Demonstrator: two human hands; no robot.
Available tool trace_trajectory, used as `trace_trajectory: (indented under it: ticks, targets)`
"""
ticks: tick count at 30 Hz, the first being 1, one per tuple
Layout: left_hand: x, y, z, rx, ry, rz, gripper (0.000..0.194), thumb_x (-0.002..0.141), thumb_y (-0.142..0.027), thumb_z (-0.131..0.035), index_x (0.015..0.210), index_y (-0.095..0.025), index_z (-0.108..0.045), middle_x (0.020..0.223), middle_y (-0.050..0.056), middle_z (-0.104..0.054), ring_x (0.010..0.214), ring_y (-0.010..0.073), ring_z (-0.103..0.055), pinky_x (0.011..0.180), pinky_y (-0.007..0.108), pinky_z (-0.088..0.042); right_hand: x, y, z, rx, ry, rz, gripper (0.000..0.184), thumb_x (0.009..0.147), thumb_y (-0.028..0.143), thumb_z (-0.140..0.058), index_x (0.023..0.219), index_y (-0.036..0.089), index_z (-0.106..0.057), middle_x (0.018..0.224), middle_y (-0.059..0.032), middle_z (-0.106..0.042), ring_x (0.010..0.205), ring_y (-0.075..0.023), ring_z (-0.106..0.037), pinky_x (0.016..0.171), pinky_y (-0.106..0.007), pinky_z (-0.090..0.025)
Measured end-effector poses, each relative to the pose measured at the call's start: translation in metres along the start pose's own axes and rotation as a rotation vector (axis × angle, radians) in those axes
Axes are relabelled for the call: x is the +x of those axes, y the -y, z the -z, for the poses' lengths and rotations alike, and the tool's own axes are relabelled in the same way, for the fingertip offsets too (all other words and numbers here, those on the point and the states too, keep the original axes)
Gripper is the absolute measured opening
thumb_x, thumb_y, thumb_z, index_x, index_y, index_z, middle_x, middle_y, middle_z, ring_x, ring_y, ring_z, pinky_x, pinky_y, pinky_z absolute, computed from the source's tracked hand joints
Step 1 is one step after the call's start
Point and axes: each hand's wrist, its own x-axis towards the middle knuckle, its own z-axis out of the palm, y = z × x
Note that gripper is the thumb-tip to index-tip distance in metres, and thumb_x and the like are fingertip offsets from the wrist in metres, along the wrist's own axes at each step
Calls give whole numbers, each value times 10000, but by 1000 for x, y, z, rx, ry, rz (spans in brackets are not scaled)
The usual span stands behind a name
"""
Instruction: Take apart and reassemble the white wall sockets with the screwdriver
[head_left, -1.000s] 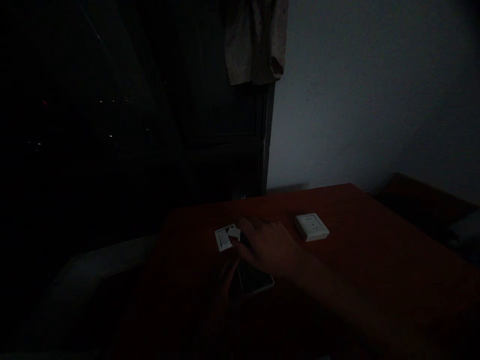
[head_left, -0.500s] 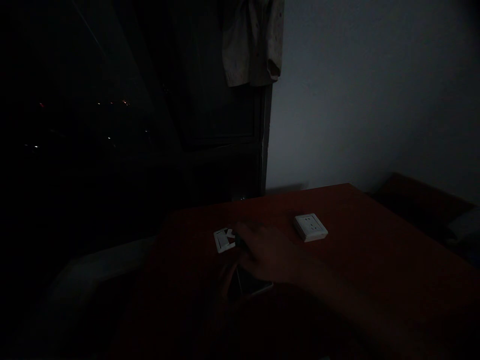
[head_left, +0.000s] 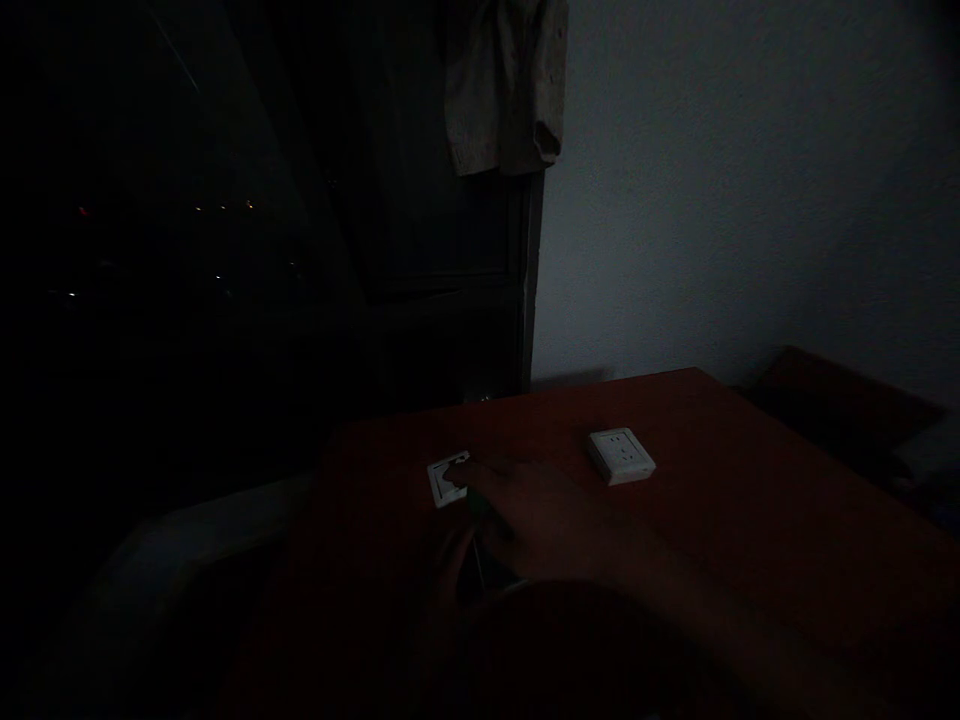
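Note:
The light is very dim. My right hand reaches in from the right, fingers curled around a small dark green thing whose kind I cannot make out. Its index finger stretches over a white switch or socket faceplate lying on the table. Below that hand is a dark, square, box-like piece with a thin pale rim, partly covered. My left hand, mostly lost in shadow, holds this piece at its left side.
A white wall socket unit lies on the reddish-brown table to the right. Behind are a dark window, hanging cloth and a pale wall. A second brown surface stands at the right.
My right hand has shifted slightly downward, and its index finger now reaches over the white faceplate. The dark piece is more covered by the hand. My left hand stays about where it was.

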Motion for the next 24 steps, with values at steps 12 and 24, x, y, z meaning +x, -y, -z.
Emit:
trace_trajectory:
  ticks: [12,24]
  targets:
    - [2,14,-9,10,10,7,719,680,-415,-723,1348,-322,-472,1429,65,-462,1334,374,-373,1069,464,-366,5,-4,-10,-31,-52,-74,498,842,242,-499,1326,179,-400,1180,-120,-598,974,-231,-604,724,-333,-457]
    - [3,10,-3,26,29,-10,740,714,-425,-704,1389,-308,-425,1459,59,-429,1347,356,-360,1097,464,-337,8,-7,-11,-63,-68,-56,436,912,272,-428,1340,204,-381,1166,-103,-605,962,-222,-618,722,-323,-472]
